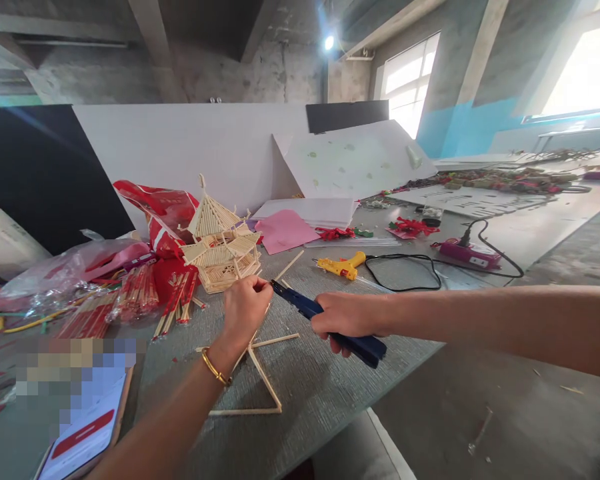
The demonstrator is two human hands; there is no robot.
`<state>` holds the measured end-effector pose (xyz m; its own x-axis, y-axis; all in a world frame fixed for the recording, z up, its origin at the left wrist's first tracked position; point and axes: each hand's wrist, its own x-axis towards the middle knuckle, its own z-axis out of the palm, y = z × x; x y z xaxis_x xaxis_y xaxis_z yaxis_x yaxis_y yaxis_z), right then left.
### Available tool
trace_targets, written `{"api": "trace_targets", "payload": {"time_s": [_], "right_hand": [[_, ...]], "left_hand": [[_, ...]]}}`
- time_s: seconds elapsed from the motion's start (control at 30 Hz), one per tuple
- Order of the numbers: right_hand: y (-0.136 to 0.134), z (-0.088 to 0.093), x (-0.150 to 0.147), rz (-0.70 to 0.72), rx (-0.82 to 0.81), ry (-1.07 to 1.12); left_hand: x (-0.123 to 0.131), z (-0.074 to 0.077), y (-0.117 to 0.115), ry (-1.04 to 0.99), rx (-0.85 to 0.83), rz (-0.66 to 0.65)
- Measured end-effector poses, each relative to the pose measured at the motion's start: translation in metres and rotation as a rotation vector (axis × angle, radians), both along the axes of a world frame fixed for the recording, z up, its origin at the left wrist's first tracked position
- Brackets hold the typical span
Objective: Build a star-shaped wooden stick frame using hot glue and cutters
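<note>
My left hand (247,308) is closed in a pinch, and what lies between its fingertips is too small to make out. My right hand (344,317) grips a dark blue hand cutter (300,301) by its handles, with the narrow tip touching or very near my left fingertips. Below my hands, a flat frame of pale wooden sticks (266,379) lies on the table, partly covered by my left wrist. Loose sticks (289,265) rest just beyond the cutter's tip. Behind my left hand stands a small pagoda model (219,247) made of the same sticks.
A yellow glue gun (344,265) lies right of centre, its black cable near a purple power strip (469,255). Bundles of wrapped chopsticks (135,293) and a red bag (165,217) are at left. A phone (93,413) sits front left. Pink paper (286,231) lies behind.
</note>
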<state>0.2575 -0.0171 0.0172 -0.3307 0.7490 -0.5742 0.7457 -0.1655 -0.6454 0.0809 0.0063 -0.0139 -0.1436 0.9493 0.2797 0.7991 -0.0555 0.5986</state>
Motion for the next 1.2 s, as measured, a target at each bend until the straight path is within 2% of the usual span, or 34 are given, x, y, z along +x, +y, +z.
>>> {"api": "trace_targets", "payload": {"time_s": [0.13,0.27,0.53,0.77,0.97,1.2], "right_hand": [[0.003,-0.001,0.000,0.000,-0.010,-0.021],[0.007,-0.004,0.002,-0.012,-0.009,-0.009],[0.014,-0.016,0.004,-0.030,-0.063,0.037],[0.032,-0.024,-0.001,0.012,-0.124,0.046],[0.044,-0.025,0.007,0.027,-0.164,0.078],[0.041,-0.016,0.006,-0.030,-0.158,0.074]], "left_hand": [[0.001,-0.003,0.003,0.023,0.005,0.012],[-0.002,-0.001,0.002,0.070,-0.018,-0.031],[-0.020,0.005,-0.013,0.334,-0.074,-0.128],[-0.025,-0.003,0.009,0.555,-0.083,-0.199],[-0.025,-0.003,0.023,0.667,-0.075,-0.297],[-0.015,0.007,0.020,0.708,-0.014,-0.247]]}}
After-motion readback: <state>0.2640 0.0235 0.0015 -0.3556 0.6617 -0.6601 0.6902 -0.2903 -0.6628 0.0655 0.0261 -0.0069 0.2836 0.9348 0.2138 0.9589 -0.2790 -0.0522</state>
